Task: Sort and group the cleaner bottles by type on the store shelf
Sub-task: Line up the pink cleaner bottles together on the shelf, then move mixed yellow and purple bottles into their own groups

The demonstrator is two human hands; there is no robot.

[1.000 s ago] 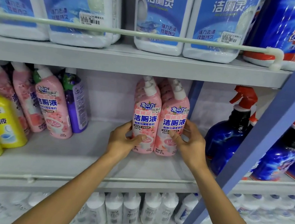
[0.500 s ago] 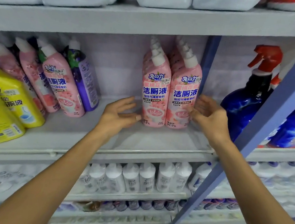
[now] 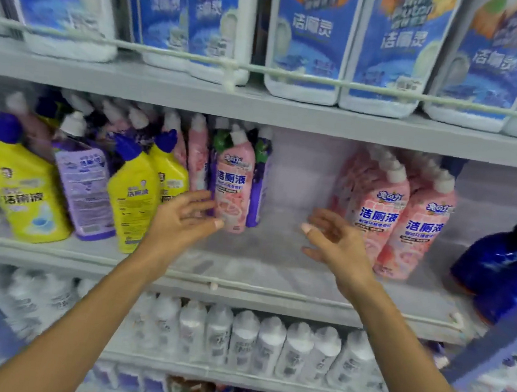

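1. Left hand (image 3: 183,219) is hovering over the middle shelf (image 3: 259,260), fingers spread, gripping nothing. Thumb tip is showing right at the lower left edge of the lone pink bottle (image 3: 233,189). Frame is blurry, so can't tell if it's actually touching.
2. Lone pink bottle is standing upright between two purple bottles (image 3: 259,183), at the right end of the mixed left cluster.
3. Right hand (image 3: 338,243) is hanging over the bare stretch of shelf, fingers loosely bent and apart, holding nothing, just left of the pink bottle group (image 3: 377,216).
4. Pink bottle group is standing in two rows running front to back, well apart from the lone one.
5. Yellow bottles (image 3: 26,188) are leaning at the left, mixed with a back-facing purple bottle (image 3: 81,185).
6. Blue spray bottle (image 3: 507,266) is sitting far right. White jugs (image 3: 311,34) are lining the shelf above, white bottles (image 3: 244,339) the shelf below.
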